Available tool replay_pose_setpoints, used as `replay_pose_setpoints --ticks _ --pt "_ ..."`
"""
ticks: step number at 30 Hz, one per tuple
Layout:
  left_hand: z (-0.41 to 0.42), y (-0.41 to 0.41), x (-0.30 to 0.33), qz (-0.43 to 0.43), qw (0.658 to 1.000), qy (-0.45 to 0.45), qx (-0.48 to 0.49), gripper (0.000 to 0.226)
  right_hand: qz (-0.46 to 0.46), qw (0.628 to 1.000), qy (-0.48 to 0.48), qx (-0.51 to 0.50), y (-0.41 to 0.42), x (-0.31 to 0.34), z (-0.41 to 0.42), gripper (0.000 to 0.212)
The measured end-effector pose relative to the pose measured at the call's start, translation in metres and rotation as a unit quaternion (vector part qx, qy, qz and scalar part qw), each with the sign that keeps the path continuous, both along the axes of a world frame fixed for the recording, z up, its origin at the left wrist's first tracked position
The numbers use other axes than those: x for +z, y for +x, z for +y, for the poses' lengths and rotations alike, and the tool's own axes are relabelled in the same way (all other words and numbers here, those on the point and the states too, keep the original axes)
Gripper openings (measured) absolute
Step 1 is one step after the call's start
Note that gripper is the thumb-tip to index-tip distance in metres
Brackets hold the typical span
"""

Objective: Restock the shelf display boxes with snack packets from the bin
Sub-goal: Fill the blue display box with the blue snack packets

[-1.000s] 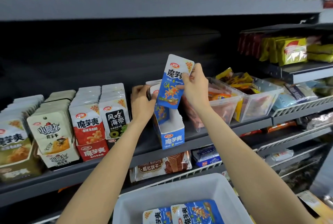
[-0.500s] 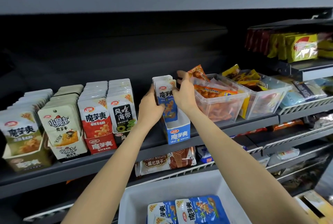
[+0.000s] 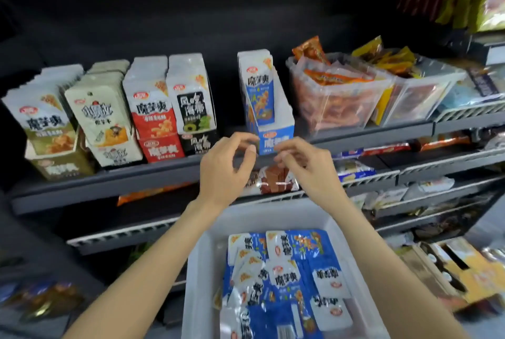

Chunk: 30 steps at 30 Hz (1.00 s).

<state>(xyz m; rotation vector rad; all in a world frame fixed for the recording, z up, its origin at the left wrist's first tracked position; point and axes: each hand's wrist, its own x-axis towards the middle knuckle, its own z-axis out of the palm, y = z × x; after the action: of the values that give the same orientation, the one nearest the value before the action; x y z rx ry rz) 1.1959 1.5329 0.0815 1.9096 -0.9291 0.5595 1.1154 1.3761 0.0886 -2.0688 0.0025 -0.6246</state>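
A blue and white display box (image 3: pixel 276 136) stands on the dark shelf (image 3: pixel 109 174). Upright blue snack packets (image 3: pixel 258 87) fill its back part. Below, a white bin (image 3: pixel 207 256) holds several loose blue packets (image 3: pixel 284 278). My left hand (image 3: pixel 224 172) and my right hand (image 3: pixel 306 166) hover side by side in front of the shelf edge, just below the box. Both have loosely curled fingers and hold nothing.
Left of the blue box stand full display boxes: black (image 3: pixel 191 103), red (image 3: pixel 153 114), cream (image 3: pixel 101 117) and olive (image 3: pixel 41 125). Clear tubs of orange (image 3: pixel 336 93) and yellow packets (image 3: pixel 410 87) sit to the right. Lower wire shelves carry biscuits (image 3: pixel 273 177). Cardboard cartons (image 3: pixel 459 270) lie at the lower right.
Both hands let go of the blue packet, which now stands in the display box, and drew back down toward the bin. The view tilted down, showing more of the bin.
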Motion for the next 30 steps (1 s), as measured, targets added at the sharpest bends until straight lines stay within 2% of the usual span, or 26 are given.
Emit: replay_pose_setpoints --ticks 2,5,7,9,11,13,15,17,20,21,25,28,30 --pt "0.013 -0.010 -0.025 0.014 0.998 0.060 -0.003 0.022 0.090 0.993 -0.068 0.014 -0.009 -0.035 -0.001 0.013" --pt "0.028 -0.021 -0.063 0.071 0.979 0.189 -0.002 0.017 0.244 0.961 -0.120 0.050 -0.020 -0.087 -0.005 0.019" --pt "0.036 -0.027 -0.086 0.130 0.948 0.292 -0.012 0.022 0.344 0.918 -0.187 0.059 -0.026 -0.119 -0.007 0.027" --pt "0.041 -0.035 -0.105 0.176 0.902 0.393 -0.028 0.034 0.440 0.860 -0.252 0.053 -0.033 -0.144 -0.007 0.041" --pt "0.044 -0.046 -0.123 0.196 0.861 0.467 -0.052 0.049 0.491 0.815 -0.307 0.027 -0.043 -0.158 -0.007 0.052" --pt "0.046 -0.057 -0.138 0.203 0.831 0.513 -0.070 0.064 0.512 0.793 -0.331 -0.001 -0.053 -0.164 -0.006 0.063" --pt "0.047 -0.066 -0.150 0.211 0.807 0.548 -0.070 0.077 0.523 0.793 -0.313 0.006 -0.061 -0.164 -0.002 0.071" --pt "0.047 -0.073 -0.157 0.199 0.803 0.558 -0.069 0.083 0.535 0.798 -0.275 0.031 -0.066 -0.164 0.005 0.073" --pt "0.046 -0.084 -0.156 0.176 0.832 0.516 -0.100 0.072 0.546 0.792 -0.268 0.049 -0.073 -0.167 0.023 0.083" --pt "0.046 -0.088 -0.154 0.168 0.830 0.518 -0.122 0.069 0.542 0.793 -0.274 0.043 -0.074 -0.168 0.028 0.085" --pt "0.047 -0.105 -0.158 0.180 0.775 0.584 -0.163 0.067 0.532 0.795 -0.292 0.017 -0.069 -0.170 0.039 0.089" --pt "0.048 -0.105 -0.165 0.211 0.774 0.576 -0.153 0.056 0.524 0.813 -0.252 0.008 -0.067 -0.171 0.039 0.095" --pt "0.048 -0.102 -0.163 0.217 0.780 0.569 -0.143 0.049 0.504 0.831 -0.237 0.006 -0.068 -0.173 0.035 0.090"
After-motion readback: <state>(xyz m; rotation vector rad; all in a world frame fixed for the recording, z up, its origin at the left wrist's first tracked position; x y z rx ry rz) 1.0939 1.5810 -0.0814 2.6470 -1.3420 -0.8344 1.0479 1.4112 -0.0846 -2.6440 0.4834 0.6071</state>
